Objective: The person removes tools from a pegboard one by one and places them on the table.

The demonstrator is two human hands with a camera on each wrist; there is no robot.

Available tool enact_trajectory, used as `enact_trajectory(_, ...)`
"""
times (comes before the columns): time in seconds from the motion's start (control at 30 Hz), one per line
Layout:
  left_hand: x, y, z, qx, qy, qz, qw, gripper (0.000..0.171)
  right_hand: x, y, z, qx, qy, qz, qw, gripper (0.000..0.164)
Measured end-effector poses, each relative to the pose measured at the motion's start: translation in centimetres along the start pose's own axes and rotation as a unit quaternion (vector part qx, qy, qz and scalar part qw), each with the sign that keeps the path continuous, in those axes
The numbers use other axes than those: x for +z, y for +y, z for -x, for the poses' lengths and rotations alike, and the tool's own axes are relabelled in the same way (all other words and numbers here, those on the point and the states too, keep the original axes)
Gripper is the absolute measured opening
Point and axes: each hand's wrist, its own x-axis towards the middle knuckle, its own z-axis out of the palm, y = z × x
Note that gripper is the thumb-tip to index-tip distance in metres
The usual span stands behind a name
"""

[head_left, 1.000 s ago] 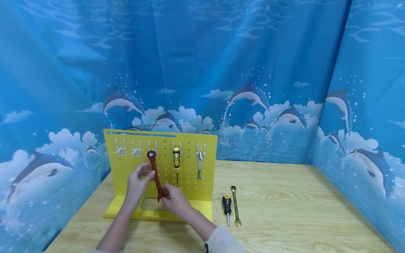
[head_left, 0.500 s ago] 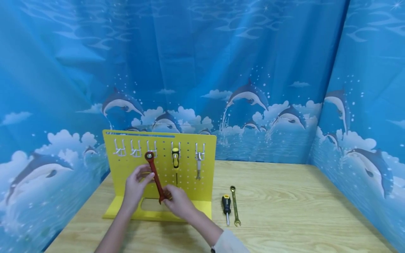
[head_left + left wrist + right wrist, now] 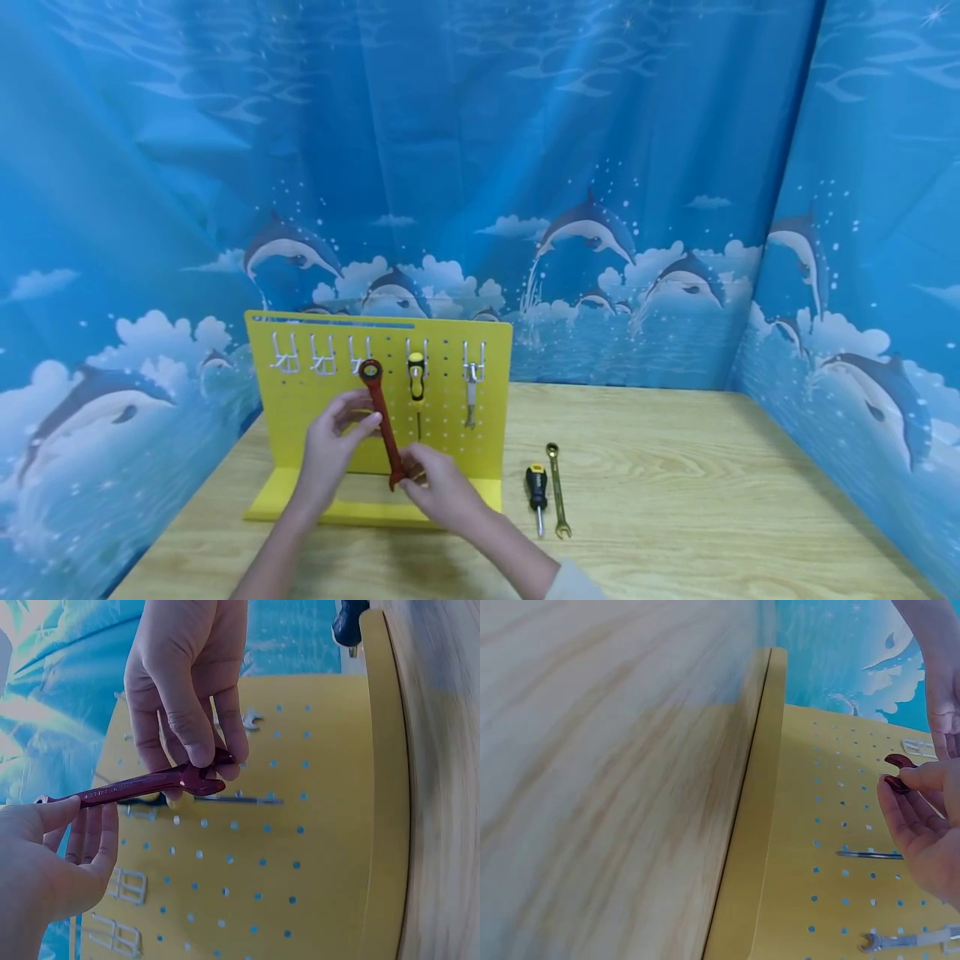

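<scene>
A red combination wrench [image 3: 382, 421] is held slantwise before the yellow pegboard [image 3: 300, 417], ring end up and open end down. My left hand [image 3: 333, 442] pinches its shaft below the ring, thumb in front. The right hand [image 3: 442, 483] pinches the open-end jaw low down; in the left wrist view that wrench [image 3: 135, 786] lies between both hands. The ring stands in front of the third hook [image 3: 358, 354] from the left, apparently apart from it. The right wrist view shows only the red open end [image 3: 900, 772] between thumb and fingers.
A yellow-black screwdriver [image 3: 417, 379] and a small silver wrench [image 3: 471, 396] hang on the board. Two double hooks [image 3: 285, 354] at its left bear no tools. On the wooden table [image 3: 675, 483], right of the board, lie a black-yellow screwdriver [image 3: 537, 492] and a gold-coloured wrench [image 3: 558, 492].
Both hands have shifted slightly right and down in the head view with the red wrench, after a small leftward drift. The grips stay the same.
</scene>
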Motion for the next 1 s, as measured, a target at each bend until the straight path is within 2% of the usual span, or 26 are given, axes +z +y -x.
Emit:
enact_trajectory(0.37,3.0,0.3,0.0,0.020,-0.048,0.030,0.9982,0.028,-2.6,0.0,2.4,0.006,0.013,-0.005,1.000,0.022)
enact_trajectory(0.57,4.6,0.4,0.0,0.020,-0.069,0.038,0.9967,0.027,-3.9,0.2,3.7,0.007,0.017,-0.001,1.000,0.021)
enact_trajectory(0.7,5.8,0.5,0.0,0.027,-0.083,0.043,0.9953,0.026,-4.9,0.4,4.5,0.021,0.019,0.005,1.000,0.020)
enact_trajectory(1.0,8.7,0.3,-0.1,0.007,-0.121,0.075,0.9899,0.024,-7.0,1.0,6.6,0.028,0.041,0.013,0.999,0.022)
